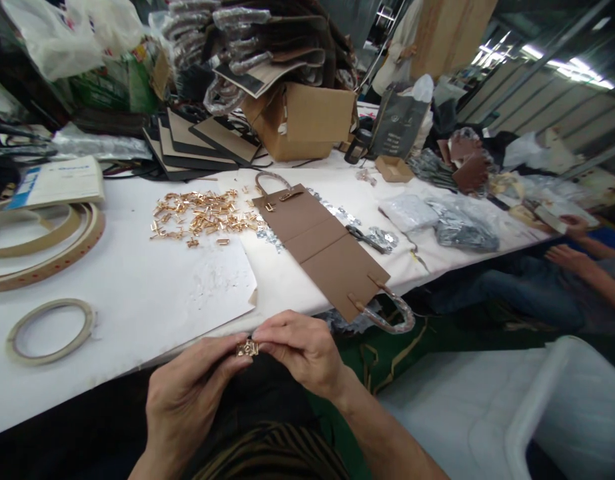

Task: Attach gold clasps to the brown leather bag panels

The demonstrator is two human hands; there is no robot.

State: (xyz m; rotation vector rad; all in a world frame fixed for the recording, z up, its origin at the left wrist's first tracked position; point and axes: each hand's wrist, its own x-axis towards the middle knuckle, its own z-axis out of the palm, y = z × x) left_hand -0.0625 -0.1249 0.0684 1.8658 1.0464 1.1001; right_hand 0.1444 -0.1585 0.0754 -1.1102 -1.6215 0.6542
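Left hand point(187, 393) and right hand point(300, 350) both pinch 1 small gold clasp point(247, 347) between fingertips, just off the desk point(137, 293) edge; looks light, rigid, slippery, best gripped by its edges; white desk carries loose gold clasps point(202, 217), brown bag panel point(327, 247), tape rolls point(50, 330); cluttered workshop.

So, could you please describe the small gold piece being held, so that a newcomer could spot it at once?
Start at the white table and find its near edge, where two hands meet just in front of it. The gold clasp sits pinched between the left hand and the right hand. Unlike the heap of gold clasps lying loose farther back on the table, it is the only one held in the air.
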